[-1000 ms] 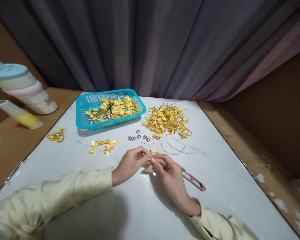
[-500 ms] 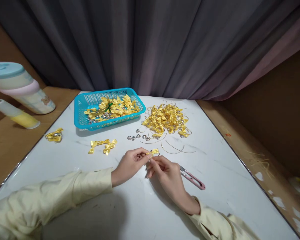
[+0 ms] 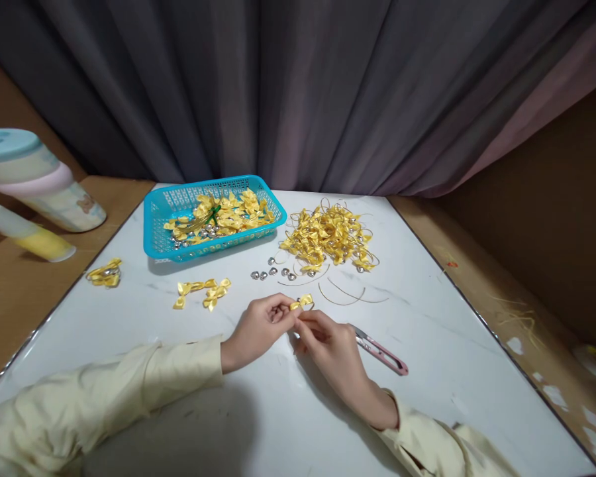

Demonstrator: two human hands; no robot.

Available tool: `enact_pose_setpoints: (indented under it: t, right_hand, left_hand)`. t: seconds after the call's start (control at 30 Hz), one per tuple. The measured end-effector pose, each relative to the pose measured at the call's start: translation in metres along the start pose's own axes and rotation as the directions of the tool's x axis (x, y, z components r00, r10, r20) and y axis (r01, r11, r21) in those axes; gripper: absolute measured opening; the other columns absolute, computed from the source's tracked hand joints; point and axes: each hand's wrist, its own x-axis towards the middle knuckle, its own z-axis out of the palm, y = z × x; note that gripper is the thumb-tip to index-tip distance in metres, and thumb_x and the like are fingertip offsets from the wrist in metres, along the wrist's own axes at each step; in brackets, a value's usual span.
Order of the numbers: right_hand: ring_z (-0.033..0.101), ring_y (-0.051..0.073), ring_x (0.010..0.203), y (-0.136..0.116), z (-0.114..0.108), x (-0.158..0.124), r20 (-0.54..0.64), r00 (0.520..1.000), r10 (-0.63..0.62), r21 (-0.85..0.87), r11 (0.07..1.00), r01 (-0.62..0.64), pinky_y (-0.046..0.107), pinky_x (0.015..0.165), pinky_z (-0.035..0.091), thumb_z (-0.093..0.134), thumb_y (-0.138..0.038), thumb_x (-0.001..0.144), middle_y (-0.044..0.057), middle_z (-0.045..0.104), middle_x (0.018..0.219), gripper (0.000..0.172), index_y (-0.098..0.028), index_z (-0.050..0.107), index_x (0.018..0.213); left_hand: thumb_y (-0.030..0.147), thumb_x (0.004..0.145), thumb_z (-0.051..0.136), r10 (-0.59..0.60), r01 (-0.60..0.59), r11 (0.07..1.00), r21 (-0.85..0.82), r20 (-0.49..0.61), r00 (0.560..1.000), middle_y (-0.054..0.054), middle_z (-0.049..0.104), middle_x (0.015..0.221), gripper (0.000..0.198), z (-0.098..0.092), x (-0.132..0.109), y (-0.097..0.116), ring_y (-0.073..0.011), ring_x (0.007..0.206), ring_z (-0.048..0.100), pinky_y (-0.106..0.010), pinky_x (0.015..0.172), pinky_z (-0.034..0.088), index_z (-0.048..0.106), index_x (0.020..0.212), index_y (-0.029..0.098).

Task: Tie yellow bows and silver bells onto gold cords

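My left hand (image 3: 259,328) and my right hand (image 3: 332,350) meet over the middle of the white table (image 3: 442,371). Between their pinched fingertips sits a small yellow ribbon bow (image 3: 302,302). Both hands' fingers are closed on it. Pink thread snips (image 3: 380,351) lie just to the right of my right hand. A pile of yellow bows with gold loops (image 3: 328,238) lies beyond the hands. Several silver heart charms (image 3: 273,272) are scattered in front of it.
A blue plastic basket (image 3: 165,244) with bows and charms stands at the back left. A few loose bows (image 3: 202,292) lie near it, another bow cluster (image 3: 102,273) at the left edge. A pastel tumbler (image 3: 40,180) and a yellow tube (image 3: 27,233) rest on the wooden ledge.
The hands stay together on the bow; my right fingers have shifted slightly on it. The view has drifted a little.
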Motion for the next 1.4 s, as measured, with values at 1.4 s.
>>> enact_pose_setpoints:
  t: [1.4]
  right_hand:
    - [0.047, 0.011, 0.061, -0.015, -0.037, 0.019, 0.222, 0.953, 0.208, 0.114, 0.965, -0.237, 0.023, 0.057, 0.036, 0.06, -0.038, 0.075, 0.0, 0.054, 0.066, 0.023, -0.015, 0.057, 0.07]
  left_hand:
    - [0.021, 0.079, 0.051, 0.28, -0.259, 0.925, 0.279, -0.036, 0.959, 0.004, 0.046, 0.056, 0.011, -0.002, 0.0, 0.0, -0.0088, 0.053, 0.04, -0.021, 0.053, 0.034, 0.058, 0.072, 0.016]
